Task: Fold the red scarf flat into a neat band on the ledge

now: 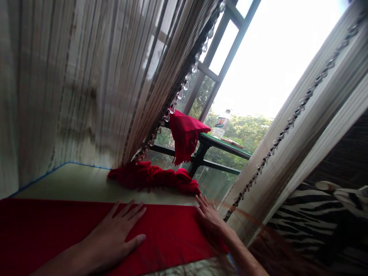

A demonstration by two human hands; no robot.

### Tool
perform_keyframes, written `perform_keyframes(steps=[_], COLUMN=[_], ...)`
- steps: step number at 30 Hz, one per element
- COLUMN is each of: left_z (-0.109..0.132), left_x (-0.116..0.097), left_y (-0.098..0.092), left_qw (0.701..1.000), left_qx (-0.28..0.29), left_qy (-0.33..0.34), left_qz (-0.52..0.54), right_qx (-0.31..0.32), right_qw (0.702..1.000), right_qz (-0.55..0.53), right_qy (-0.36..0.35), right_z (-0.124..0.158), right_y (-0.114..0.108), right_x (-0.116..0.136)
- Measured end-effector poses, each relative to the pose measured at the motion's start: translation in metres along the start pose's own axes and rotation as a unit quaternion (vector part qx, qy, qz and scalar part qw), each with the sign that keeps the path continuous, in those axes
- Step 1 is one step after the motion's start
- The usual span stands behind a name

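Observation:
A flat piece of red cloth (169, 230) is spread along a pale table (77, 180) edged in blue. On its left half my left hand (117, 234) lies palm down, fingers spread. At the cloth's right end rests my right hand (209, 216), its fingers stretched forward near the far corner. Neither hand grips anything. Beyond them a second red cloth (161, 178) sits bunched along the table's far side.
A fringed red cloth (185, 134) hangs over a dark rail (227, 145) by the window. A plastic bottle (222, 124) stands on the green ledge. Striped curtains with beaded edges hang at left (94, 76) and right (287, 161). Zebra-patterned fabric (304, 214) lies at right.

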State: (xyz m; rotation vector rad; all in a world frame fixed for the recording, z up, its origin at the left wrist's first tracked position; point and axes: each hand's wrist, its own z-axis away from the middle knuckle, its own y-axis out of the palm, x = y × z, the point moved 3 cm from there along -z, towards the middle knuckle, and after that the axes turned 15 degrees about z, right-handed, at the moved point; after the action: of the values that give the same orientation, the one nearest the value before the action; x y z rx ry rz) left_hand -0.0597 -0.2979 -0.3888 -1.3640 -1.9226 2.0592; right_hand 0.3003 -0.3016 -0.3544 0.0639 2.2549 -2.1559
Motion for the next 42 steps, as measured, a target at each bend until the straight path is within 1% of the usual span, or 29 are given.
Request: perform_keyframes(steps=[2, 4, 5, 6, 7, 9, 11, 13, 15, 16, 17, 19, 20, 22, 24, 26, 28, 30, 35, 39, 42], left_z=[0.000, -0.001, -0.001, -0.002, -0.003, -0.005, -0.006, -0.005, -0.003, -0.003, -0.003, -0.003, -0.004, -0.006, -0.007, -0.007, -0.006, -0.005, -0.005, -0.005, -0.005], left_x=[0.001, 0.004, 0.005, 0.007, 0.008, 0.009, 0.008, 0.006, 0.004, 0.004, 0.004, 0.006, 0.006, 0.006, 0.005, 0.003, 0.000, 0.000, 0.006, 0.011, 0.012], left_y=[0.001, 0.004, 0.005, 0.006, 0.007, 0.008, 0.008, 0.006, 0.004, 0.004, 0.004, 0.004, 0.005, 0.005, 0.004, 0.003, 0.002, 0.001, 0.003, 0.007, 0.008], left_qw=[1.000, 1.000, 0.999, 0.999, 0.999, 0.999, 0.999, 0.999, 0.999, 1.000, 1.000, 0.999, 0.999, 0.999, 0.998, 0.998, 0.997, 0.998, 0.999, 0.999, 0.999], left_qx=[-0.008, -0.020, -0.025, -0.029, -0.029, -0.025, -0.022, -0.024, -0.022, -0.015, -0.006, 0.009, 0.013, 0.013, 0.017, 0.027, 0.031, 0.025, -0.014, -0.031, -0.041], left_qy=[0.006, 0.014, 0.014, 0.014, 0.013, 0.011, 0.011, 0.006, -0.004, -0.011, -0.017, -0.028, -0.032, -0.036, -0.045, -0.053, -0.057, -0.054, -0.019, 0.001, 0.014], left_qz=[-0.003, -0.009, -0.015, -0.021, -0.027, -0.035, -0.035, -0.031, -0.026, -0.025, -0.023, -0.020, -0.020, -0.022, -0.028, -0.033, -0.035, -0.035, -0.027, -0.029, -0.029], right_qx=[-0.017, -0.019, -0.023, -0.013, -0.008, -0.017, -0.030, -0.051, -0.105, -0.142, -0.183, -0.230, -0.240, -0.245, -0.243, -0.240, -0.240, -0.242, -0.233, -0.219, -0.208], right_qw=[0.998, 0.991, 0.981, 0.970, 0.962, 0.955, 0.954, 0.951, 0.951, 0.953, 0.954, 0.955, 0.955, 0.957, 0.958, 0.958, 0.957, 0.957, 0.964, 0.970, 0.974], right_qz=[-0.006, -0.021, -0.035, -0.045, -0.057, -0.082, -0.103, -0.124, -0.150, -0.163, -0.173, -0.175, -0.170, -0.158, -0.149, -0.148, -0.148, -0.147, -0.128, -0.105, -0.094], right_qy=[-0.052, -0.134, -0.191, -0.238, -0.267, -0.285, -0.280, -0.279, -0.248, -0.212, -0.163, -0.068, -0.034, 0.010, 0.040, 0.059, 0.064, 0.057, 0.027, 0.013, 0.009], right_z=[0.004, 0.008, 0.010, 0.011, 0.012, 0.010, 0.007, 0.003, -0.002, -0.005, -0.008, -0.010, -0.009, -0.003, 0.005, 0.011, 0.011, 0.007, -0.006, -0.006, -0.006], right_y=[-0.006, -0.007, -0.006, -0.004, -0.002, 0.002, 0.005, 0.003, -0.005, -0.011, -0.018, -0.028, -0.030, -0.027, -0.016, -0.003, 0.009, 0.016, 0.020, 0.023, 0.024], right_x=[0.040, 0.090, 0.115, 0.137, 0.155, 0.176, 0.180, 0.170, 0.146, 0.128, 0.107, 0.062, 0.041, 0.006, -0.016, -0.026, -0.028, -0.028, -0.030, -0.031, -0.031])
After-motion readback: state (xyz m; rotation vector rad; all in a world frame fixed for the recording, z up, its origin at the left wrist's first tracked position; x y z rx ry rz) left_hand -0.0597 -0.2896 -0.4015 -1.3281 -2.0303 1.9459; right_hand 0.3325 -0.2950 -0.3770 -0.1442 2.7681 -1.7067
